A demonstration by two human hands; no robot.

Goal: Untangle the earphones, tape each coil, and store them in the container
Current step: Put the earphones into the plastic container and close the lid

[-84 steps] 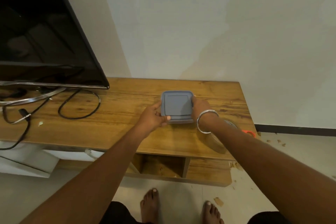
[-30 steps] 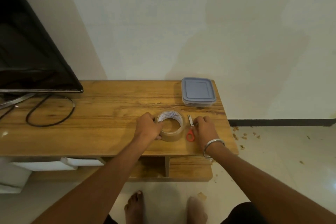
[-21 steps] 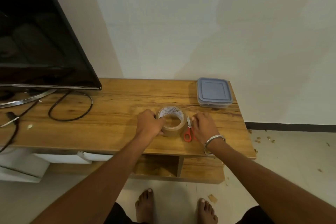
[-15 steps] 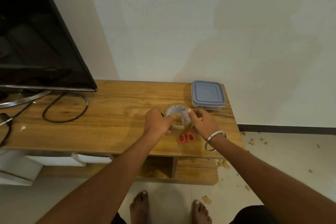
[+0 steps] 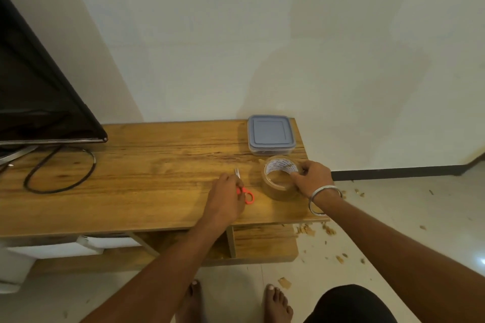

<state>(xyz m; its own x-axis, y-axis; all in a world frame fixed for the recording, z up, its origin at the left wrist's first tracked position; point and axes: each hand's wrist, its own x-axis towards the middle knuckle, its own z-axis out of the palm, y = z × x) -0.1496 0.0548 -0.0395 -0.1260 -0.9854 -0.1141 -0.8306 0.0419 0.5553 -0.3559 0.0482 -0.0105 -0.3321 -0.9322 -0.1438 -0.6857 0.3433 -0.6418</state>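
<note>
A square container with a grey-blue lid (image 5: 270, 134) stands closed at the back right corner of the wooden TV stand (image 5: 147, 186). In front of it lies a roll of brown tape (image 5: 278, 178), and my right hand (image 5: 312, 178) grips its right rim, fingers inside the core. To its left, small scissors with orange handles (image 5: 245, 193) rest on the wood. My left hand (image 5: 227, 198) covers them, fingers on the handles and blades. No earphones show anywhere in view.
A black television (image 5: 39, 92) fills the left, with a looped black cable (image 5: 60, 170) on the wood beneath it. The stand's right edge is close to the tape. Scraps litter the floor (image 5: 367, 231) on the right. My bare feet are below.
My left hand left the tape roll and came down on the scissors. My right hand shifted the roll to the right, toward the container. Earlier both hands set the container down.
</note>
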